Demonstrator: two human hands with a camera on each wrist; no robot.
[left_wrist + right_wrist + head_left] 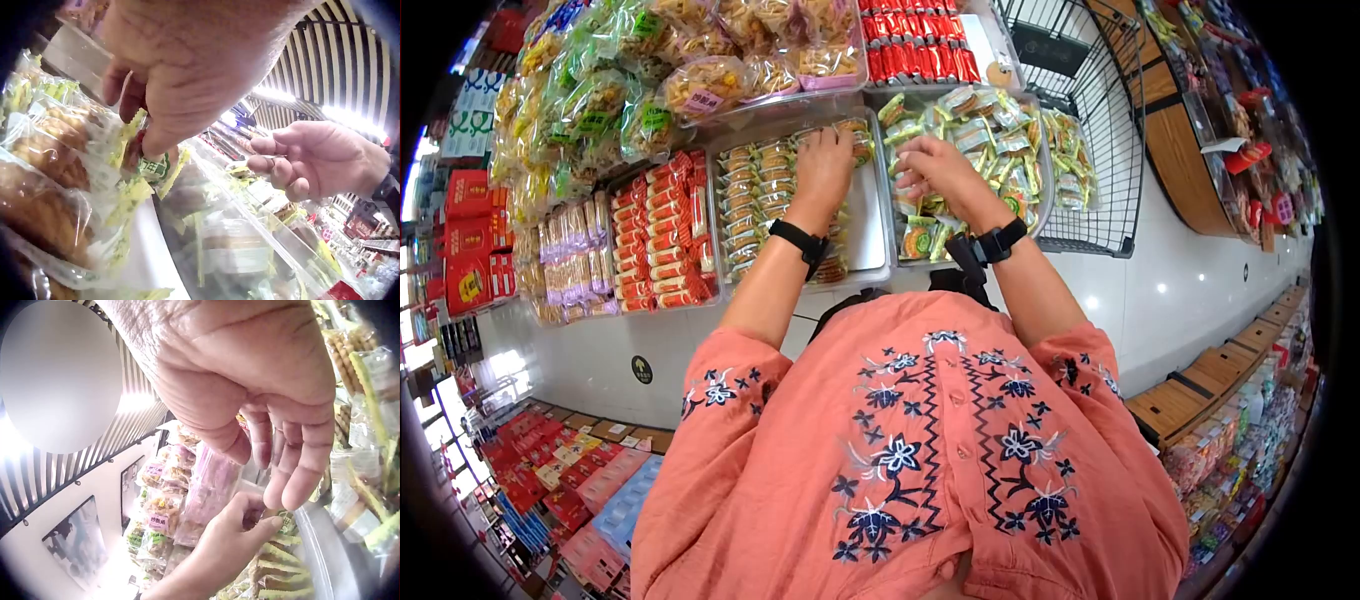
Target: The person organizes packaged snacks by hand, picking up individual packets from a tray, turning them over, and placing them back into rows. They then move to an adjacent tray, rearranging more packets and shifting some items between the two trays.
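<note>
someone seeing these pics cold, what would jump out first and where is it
Probably the embroidered coral shirt, dark blue and white flowers on it, filling the lower middle of the head view. Next, perhaps, the bright red packets in rows at that view's top. Then the left hand pinching a yellow-edged packet at the far end of the tray of neat rows, and the right hand, loosely curled, over the jumbled snacks beside it.
</note>
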